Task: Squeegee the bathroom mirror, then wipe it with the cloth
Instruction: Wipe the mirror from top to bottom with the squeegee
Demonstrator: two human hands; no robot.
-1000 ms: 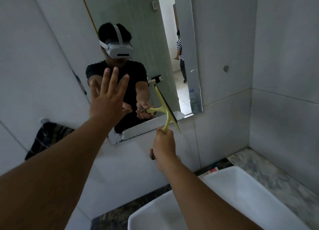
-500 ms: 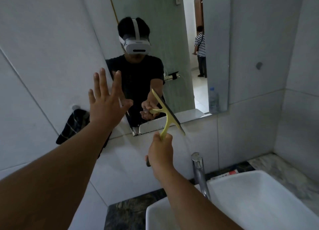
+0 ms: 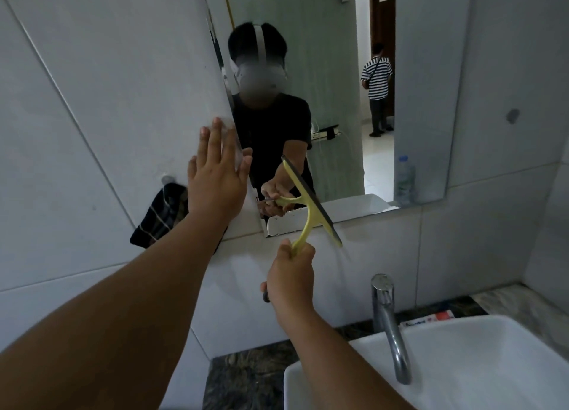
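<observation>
The wall mirror (image 3: 332, 55) hangs above the basin. My right hand (image 3: 291, 274) grips the handle of a yellow squeegee (image 3: 308, 206) whose dark blade sits tilted against the mirror's lower edge, left of centre. My left hand (image 3: 215, 178) is raised flat with fingers spread, at the mirror's lower left edge; whether it touches the glass is unclear. A dark checked cloth (image 3: 160, 218) hangs from a wall hook left of the mirror, partly behind my left forearm.
A white basin (image 3: 462, 363) with a chrome tap (image 3: 388, 323) stands below right. A dark marble counter (image 3: 246, 379) runs under it, with a small red-and-white packet (image 3: 431, 319) at the wall. The mirror reflects a second person in a doorway and a plastic bottle (image 3: 404, 175).
The view has swung left and closer. My left hand has moved off the mirror face toward its left edge. The squeegee stays low on the mirror in my right hand.
</observation>
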